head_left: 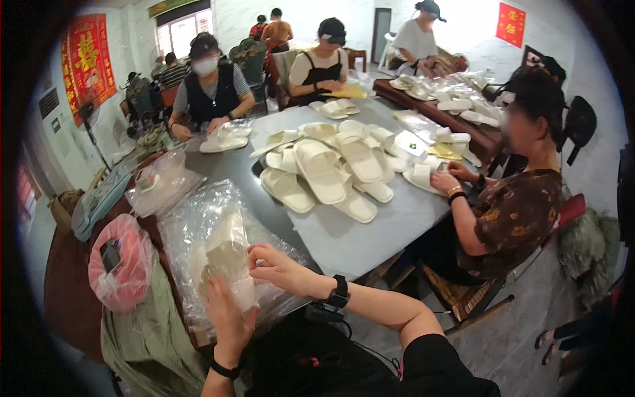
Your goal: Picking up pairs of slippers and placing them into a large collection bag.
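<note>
A cream slipper (pixel 226 250) lies in front of me over clear plastic bags, with a second pale slipper edge partly hidden at its left. My left hand (pixel 228 319) grips the near end of the slipper, fingers along its left side and thumb toward its right; motion blurs the fingertips. Beside the slipper's right edge, my right hand (pixel 281 266) is closed in a pinch. Whatever sits between those fingertips is too small to make out, possibly plastic film. Clear plastic bags (pixel 182 228) spread under and around the slipper.
A heap of cream slippers (pixel 324 165) covers the middle of the grey table (pixel 311 241). At my left are a pink plastic-lined container (pixel 122 294) and green cloth (pixel 142 337). A co-worker at the right (pixel 516 218) handles a slipper; others sit across, near a second table (pixel 397 96).
</note>
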